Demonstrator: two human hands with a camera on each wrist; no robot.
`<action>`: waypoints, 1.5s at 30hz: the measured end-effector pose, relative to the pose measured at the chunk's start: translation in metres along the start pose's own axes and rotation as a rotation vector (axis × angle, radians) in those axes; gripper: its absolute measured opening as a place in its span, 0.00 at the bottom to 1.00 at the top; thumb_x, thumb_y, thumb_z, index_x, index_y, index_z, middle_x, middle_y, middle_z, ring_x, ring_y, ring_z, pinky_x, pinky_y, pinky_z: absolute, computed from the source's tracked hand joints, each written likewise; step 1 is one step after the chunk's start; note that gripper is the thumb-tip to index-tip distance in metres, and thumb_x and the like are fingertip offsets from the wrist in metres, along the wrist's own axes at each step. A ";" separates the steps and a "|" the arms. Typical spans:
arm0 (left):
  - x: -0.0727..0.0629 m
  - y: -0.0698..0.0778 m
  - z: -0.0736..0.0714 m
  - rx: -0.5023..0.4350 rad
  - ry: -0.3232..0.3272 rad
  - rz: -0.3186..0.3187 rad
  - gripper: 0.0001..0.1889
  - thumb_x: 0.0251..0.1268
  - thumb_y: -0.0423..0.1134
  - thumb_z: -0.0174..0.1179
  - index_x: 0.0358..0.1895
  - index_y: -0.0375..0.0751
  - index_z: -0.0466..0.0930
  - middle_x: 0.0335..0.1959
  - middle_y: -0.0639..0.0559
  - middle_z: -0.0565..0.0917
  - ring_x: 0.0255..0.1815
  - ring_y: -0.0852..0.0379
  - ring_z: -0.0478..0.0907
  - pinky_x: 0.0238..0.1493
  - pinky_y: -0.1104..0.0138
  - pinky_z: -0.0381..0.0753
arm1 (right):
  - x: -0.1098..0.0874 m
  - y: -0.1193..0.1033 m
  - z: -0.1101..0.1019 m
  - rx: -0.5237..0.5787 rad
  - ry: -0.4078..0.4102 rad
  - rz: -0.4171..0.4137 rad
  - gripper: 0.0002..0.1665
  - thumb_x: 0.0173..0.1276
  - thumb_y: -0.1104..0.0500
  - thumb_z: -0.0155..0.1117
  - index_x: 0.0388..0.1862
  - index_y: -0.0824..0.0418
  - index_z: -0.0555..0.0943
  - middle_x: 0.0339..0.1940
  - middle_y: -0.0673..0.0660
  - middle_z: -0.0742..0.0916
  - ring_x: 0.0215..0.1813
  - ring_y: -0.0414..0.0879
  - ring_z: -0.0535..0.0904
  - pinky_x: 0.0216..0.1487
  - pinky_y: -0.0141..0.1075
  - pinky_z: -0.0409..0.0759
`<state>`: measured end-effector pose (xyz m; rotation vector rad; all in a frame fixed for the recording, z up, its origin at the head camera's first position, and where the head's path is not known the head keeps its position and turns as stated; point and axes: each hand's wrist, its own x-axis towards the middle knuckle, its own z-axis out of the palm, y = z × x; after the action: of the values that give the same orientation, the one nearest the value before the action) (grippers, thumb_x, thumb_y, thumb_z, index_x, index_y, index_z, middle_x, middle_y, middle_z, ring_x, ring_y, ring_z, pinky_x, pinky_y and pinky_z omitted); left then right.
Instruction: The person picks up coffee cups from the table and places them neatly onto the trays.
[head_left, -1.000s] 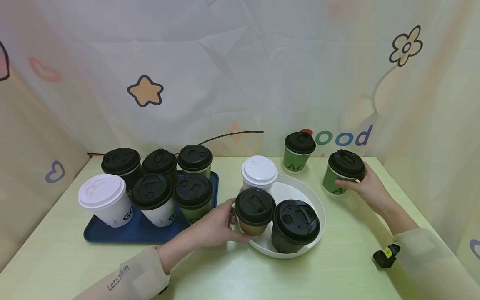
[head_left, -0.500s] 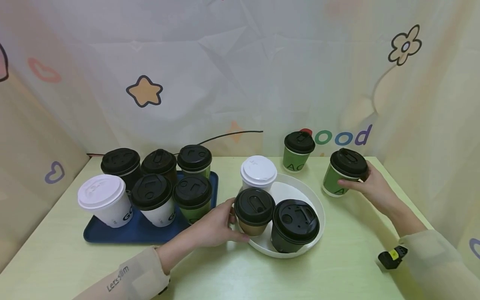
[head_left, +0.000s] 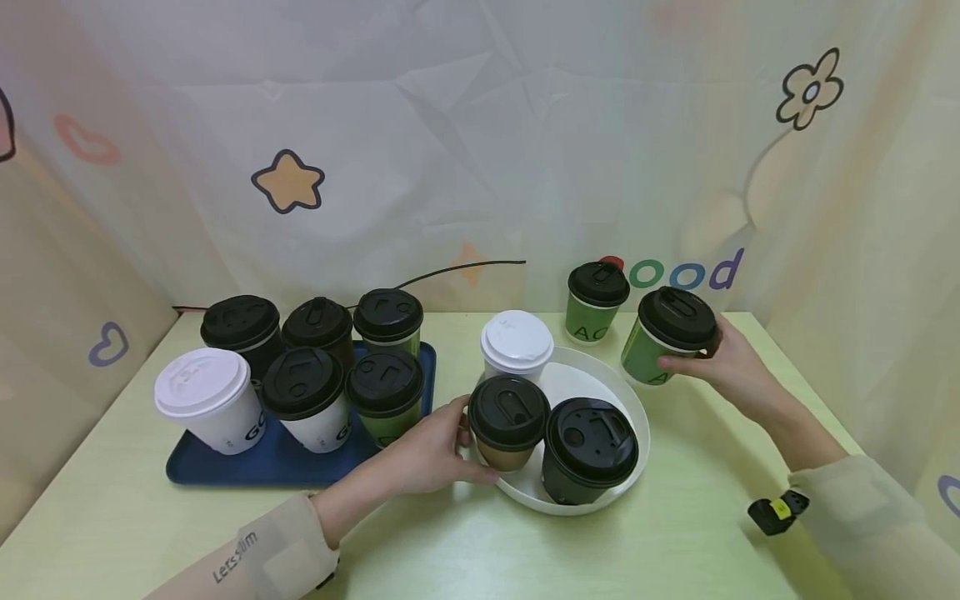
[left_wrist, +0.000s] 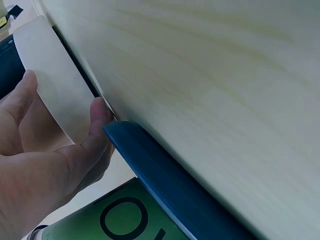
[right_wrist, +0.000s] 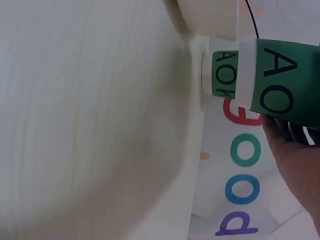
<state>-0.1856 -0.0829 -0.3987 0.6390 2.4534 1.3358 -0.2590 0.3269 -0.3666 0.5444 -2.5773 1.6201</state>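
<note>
My right hand (head_left: 742, 371) grips a green paper cup with a black lid (head_left: 678, 321), tilted slightly. In the right wrist view the cup (right_wrist: 295, 82) shows black lettering. Left hand (head_left: 431, 450) curves round the left side of a white round tray (head_left: 633, 425); in the left wrist view its fingers lie along the tray wall (left_wrist: 50, 65). A brown cup with a black lid (head_left: 510, 421) stands within that curve; whether the hand also touches it I cannot tell. Also on the tray are a large dark cup (head_left: 588, 454) and a white-lidded cup (head_left: 517, 342).
A blue rectangular tray (head_left: 247, 475) at the left bears several lidded cups, among them a white one (head_left: 213, 400) at its front left. Another green cup (head_left: 597, 302) stands on the table (head_left: 637, 550) behind the round tray, near the curtain (head_left: 450, 167).
My right hand has raised the green cup and brought it a little left, after a slight shift to the right. Left hand and the other cups have stayed put.
</note>
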 end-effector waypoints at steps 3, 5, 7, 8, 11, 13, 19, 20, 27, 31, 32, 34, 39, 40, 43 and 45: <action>0.000 0.000 0.000 -0.005 -0.003 0.003 0.45 0.52 0.38 0.82 0.71 0.34 0.65 0.40 0.45 0.76 0.40 0.47 0.74 0.36 0.62 0.76 | 0.002 -0.007 0.006 0.006 -0.031 0.006 0.46 0.65 0.68 0.74 0.78 0.56 0.64 0.64 0.45 0.78 0.65 0.40 0.71 0.57 0.28 0.75; 0.000 0.000 0.000 -0.008 -0.003 0.002 0.45 0.52 0.37 0.82 0.71 0.34 0.65 0.40 0.45 0.76 0.40 0.47 0.74 0.36 0.62 0.76 | 0.004 -0.011 0.011 0.014 -0.055 0.000 0.45 0.65 0.68 0.74 0.77 0.56 0.64 0.65 0.46 0.78 0.65 0.40 0.71 0.57 0.28 0.75; 0.000 0.000 0.000 -0.008 -0.003 0.000 0.45 0.52 0.38 0.81 0.71 0.34 0.64 0.40 0.45 0.76 0.40 0.48 0.74 0.36 0.62 0.76 | 0.006 -0.013 0.015 0.036 -0.086 -0.021 0.44 0.65 0.69 0.73 0.77 0.57 0.65 0.65 0.47 0.78 0.65 0.41 0.72 0.57 0.30 0.76; 0.000 0.000 0.000 -0.008 -0.004 -0.002 0.45 0.52 0.38 0.81 0.71 0.34 0.64 0.40 0.45 0.76 0.40 0.48 0.74 0.36 0.62 0.75 | 0.008 -0.014 0.017 0.053 -0.103 -0.034 0.44 0.65 0.70 0.73 0.76 0.57 0.65 0.65 0.48 0.79 0.65 0.42 0.73 0.58 0.31 0.77; 0.000 0.000 0.000 -0.007 -0.005 0.000 0.45 0.52 0.38 0.81 0.72 0.35 0.64 0.40 0.45 0.76 0.40 0.47 0.74 0.36 0.62 0.75 | 0.012 -0.016 0.025 0.097 -0.158 -0.070 0.43 0.65 0.72 0.72 0.75 0.59 0.66 0.65 0.51 0.80 0.65 0.44 0.75 0.58 0.33 0.78; 0.000 0.000 0.000 -0.005 -0.006 0.003 0.45 0.52 0.38 0.81 0.71 0.35 0.65 0.40 0.45 0.76 0.39 0.47 0.74 0.36 0.62 0.75 | 0.015 -0.017 0.030 0.107 -0.183 -0.079 0.43 0.64 0.73 0.72 0.75 0.60 0.66 0.65 0.53 0.80 0.65 0.45 0.76 0.59 0.33 0.78; 0.001 0.001 0.001 -0.005 -0.003 0.004 0.45 0.52 0.38 0.81 0.71 0.34 0.65 0.40 0.45 0.76 0.39 0.48 0.73 0.36 0.63 0.75 | 0.020 -0.016 0.047 0.103 -0.197 -0.042 0.56 0.62 0.70 0.76 0.82 0.55 0.54 0.73 0.58 0.70 0.69 0.48 0.69 0.60 0.32 0.75; 0.001 0.001 0.001 -0.004 -0.004 0.002 0.44 0.52 0.38 0.81 0.71 0.34 0.65 0.39 0.45 0.76 0.38 0.49 0.73 0.35 0.63 0.75 | 0.021 -0.016 0.050 0.103 -0.199 -0.038 0.59 0.62 0.70 0.76 0.83 0.54 0.52 0.75 0.58 0.68 0.70 0.48 0.68 0.60 0.31 0.75; 0.001 0.000 0.000 0.004 -0.007 0.000 0.43 0.52 0.39 0.81 0.70 0.35 0.65 0.38 0.44 0.75 0.34 0.54 0.71 0.33 0.63 0.74 | 0.026 -0.012 0.062 0.088 -0.229 -0.101 0.60 0.58 0.72 0.79 0.82 0.59 0.53 0.72 0.60 0.72 0.69 0.47 0.72 0.64 0.32 0.74; 0.002 0.000 0.000 0.007 -0.007 -0.013 0.45 0.52 0.40 0.82 0.71 0.35 0.64 0.39 0.44 0.75 0.33 0.55 0.71 0.33 0.63 0.74 | 0.029 -0.010 0.065 0.077 -0.225 -0.110 0.59 0.58 0.72 0.79 0.81 0.58 0.55 0.71 0.58 0.74 0.68 0.46 0.73 0.64 0.33 0.73; 0.001 0.000 0.000 0.008 -0.007 -0.015 0.46 0.52 0.40 0.82 0.71 0.35 0.64 0.39 0.44 0.75 0.33 0.54 0.71 0.33 0.63 0.75 | 0.030 -0.010 0.066 0.074 -0.222 -0.104 0.59 0.58 0.71 0.79 0.81 0.57 0.55 0.71 0.58 0.74 0.68 0.46 0.73 0.65 0.33 0.73; 0.001 0.001 0.000 0.012 -0.007 -0.016 0.46 0.52 0.40 0.82 0.71 0.35 0.64 0.39 0.44 0.76 0.34 0.54 0.71 0.34 0.62 0.75 | 0.032 -0.011 0.067 0.070 -0.219 -0.094 0.58 0.59 0.71 0.78 0.82 0.57 0.55 0.71 0.58 0.74 0.69 0.48 0.72 0.65 0.33 0.72; 0.001 0.000 0.000 0.011 -0.007 -0.009 0.44 0.52 0.39 0.81 0.70 0.35 0.65 0.38 0.44 0.75 0.33 0.55 0.70 0.33 0.63 0.74 | 0.038 -0.010 0.071 0.070 -0.220 -0.089 0.59 0.59 0.71 0.78 0.82 0.59 0.52 0.71 0.61 0.74 0.71 0.54 0.71 0.66 0.31 0.72; 0.001 0.000 0.000 0.008 -0.007 -0.007 0.43 0.52 0.39 0.81 0.69 0.35 0.65 0.38 0.44 0.75 0.33 0.54 0.71 0.33 0.63 0.74 | 0.039 -0.010 0.072 0.071 -0.219 -0.089 0.59 0.59 0.72 0.78 0.82 0.59 0.52 0.71 0.62 0.74 0.71 0.55 0.71 0.66 0.31 0.71; 0.000 -0.001 0.000 0.003 -0.005 0.001 0.43 0.52 0.39 0.81 0.69 0.34 0.65 0.39 0.45 0.75 0.36 0.51 0.72 0.35 0.63 0.74 | 0.041 -0.009 0.075 0.077 -0.219 -0.094 0.59 0.60 0.72 0.77 0.82 0.60 0.52 0.71 0.63 0.74 0.72 0.55 0.70 0.67 0.31 0.71; 0.000 -0.001 0.000 0.000 -0.003 0.005 0.43 0.52 0.38 0.81 0.70 0.34 0.65 0.40 0.47 0.76 0.38 0.49 0.73 0.36 0.62 0.75 | 0.042 -0.010 0.076 0.077 -0.217 -0.091 0.59 0.60 0.72 0.77 0.82 0.61 0.51 0.71 0.63 0.74 0.72 0.56 0.70 0.67 0.31 0.70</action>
<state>-0.1855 -0.0831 -0.3994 0.6471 2.4509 1.3350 -0.2844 0.2447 -0.3828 0.8755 -2.5996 1.7236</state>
